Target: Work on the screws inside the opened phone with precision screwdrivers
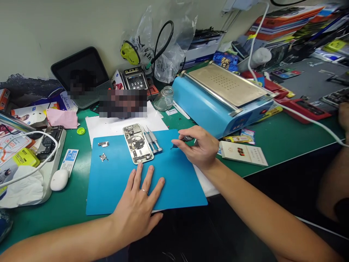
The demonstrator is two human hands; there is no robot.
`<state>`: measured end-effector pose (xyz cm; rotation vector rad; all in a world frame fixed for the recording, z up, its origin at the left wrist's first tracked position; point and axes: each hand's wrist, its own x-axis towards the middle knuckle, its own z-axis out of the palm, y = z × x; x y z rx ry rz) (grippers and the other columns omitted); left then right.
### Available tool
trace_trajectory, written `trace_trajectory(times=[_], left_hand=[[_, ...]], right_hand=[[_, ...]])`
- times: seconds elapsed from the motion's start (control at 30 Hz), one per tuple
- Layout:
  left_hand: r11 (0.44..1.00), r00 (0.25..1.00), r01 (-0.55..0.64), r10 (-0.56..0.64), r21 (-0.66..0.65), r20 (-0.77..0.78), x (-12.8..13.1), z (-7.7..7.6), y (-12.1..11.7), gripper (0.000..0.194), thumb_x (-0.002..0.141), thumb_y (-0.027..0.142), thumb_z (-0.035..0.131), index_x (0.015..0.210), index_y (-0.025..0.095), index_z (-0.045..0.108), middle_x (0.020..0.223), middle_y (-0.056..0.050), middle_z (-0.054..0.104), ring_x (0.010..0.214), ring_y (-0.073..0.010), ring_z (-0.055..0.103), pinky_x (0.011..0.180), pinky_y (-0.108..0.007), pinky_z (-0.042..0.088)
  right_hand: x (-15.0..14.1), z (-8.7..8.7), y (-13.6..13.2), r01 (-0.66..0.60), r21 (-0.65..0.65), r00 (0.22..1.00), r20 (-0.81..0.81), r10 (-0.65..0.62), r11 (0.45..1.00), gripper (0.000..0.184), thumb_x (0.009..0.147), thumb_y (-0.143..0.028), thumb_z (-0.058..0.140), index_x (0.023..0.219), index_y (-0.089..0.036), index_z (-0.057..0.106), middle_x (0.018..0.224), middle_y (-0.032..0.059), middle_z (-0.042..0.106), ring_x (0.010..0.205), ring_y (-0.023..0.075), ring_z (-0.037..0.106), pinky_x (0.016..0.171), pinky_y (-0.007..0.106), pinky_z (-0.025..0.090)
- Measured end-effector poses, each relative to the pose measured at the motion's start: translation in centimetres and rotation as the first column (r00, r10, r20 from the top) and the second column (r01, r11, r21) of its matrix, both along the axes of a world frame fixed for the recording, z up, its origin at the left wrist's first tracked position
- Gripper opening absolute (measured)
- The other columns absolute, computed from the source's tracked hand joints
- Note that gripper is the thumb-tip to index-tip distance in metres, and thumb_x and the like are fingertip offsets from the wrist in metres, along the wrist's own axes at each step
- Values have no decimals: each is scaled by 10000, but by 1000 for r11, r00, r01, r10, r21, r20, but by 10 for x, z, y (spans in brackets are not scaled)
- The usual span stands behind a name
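My left hand (139, 200) lies with its fingers spread on the blue mat (180, 185), its middle fingertips at the bottom edge of an opened phone (131, 145). The phone's inner parts face up. Pinched in my right hand (200, 147) is a small dark tool (187, 138) with a thin tip pointing left; the fingers hide most of it, and I cannot tell its kind. This hand hovers over the mat's right side. Two grey screwdrivers (153, 140) lie along the phone's right side. Two small metal phone parts (103, 144) rest at the mat's upper left.
Behind on the right stands a blue machine with a metal plate (226, 82). A glass jar (165, 99) is beside it. On the left are a white earbud case (59, 180) and a white cable (56, 145). A white box (244, 153) lies right; another person's arm (334, 178) is farther right.
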<state>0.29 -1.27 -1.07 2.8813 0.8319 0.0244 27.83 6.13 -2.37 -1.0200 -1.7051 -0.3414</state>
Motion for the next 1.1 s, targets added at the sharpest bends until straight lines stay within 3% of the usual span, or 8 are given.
trace_trajectory(times=[0.23,0.47,0.63,0.9,1.1], left_hand=[[1000,1000,0,0,6,-5,0,0,0,862,995,634,503,1672,217,171,1726,-208,79,1564,-525,10,1223,-658,160],[1000,1000,6,-6,14,-2,0,0,0,855,999,632,496,1670,209,175,1724,-216,81,1563,-526,-12,1226,-651,128],[1000,1000,-8,8,27,-6,1,0,-1,874,984,642,527,1667,216,187,1726,-211,77,1566,-519,-15,1227,-645,125],[999,999,-34,34,0,-23,2,3,-4,883,959,633,575,1658,225,223,1728,-196,97,1563,-532,22,1209,-688,160],[999,999,-43,43,-21,-6,2,3,-4,878,957,604,591,1657,224,221,1726,-200,104,1553,-554,-4,1190,-742,139]], right_hand=[[-1,-10,3,-27,15,998,-57,28,1000,610,876,-232,787,1405,-291,489,786,-31,678,600,153,645,592,287,593],[0,-7,3,-9,-2,1000,-17,9,1000,507,906,-300,758,1351,-295,515,766,-30,671,600,155,636,588,283,580],[-1,-1,4,-96,18,995,37,95,995,374,933,-267,718,1289,-247,604,756,-4,677,620,165,635,581,289,561],[-4,-1,1,-81,-98,992,85,89,992,659,916,-169,697,1519,-263,446,907,31,725,672,179,685,574,293,602],[-1,-10,2,-103,-122,992,60,111,987,685,930,-191,694,1540,-276,394,872,15,744,689,176,721,627,296,640]])
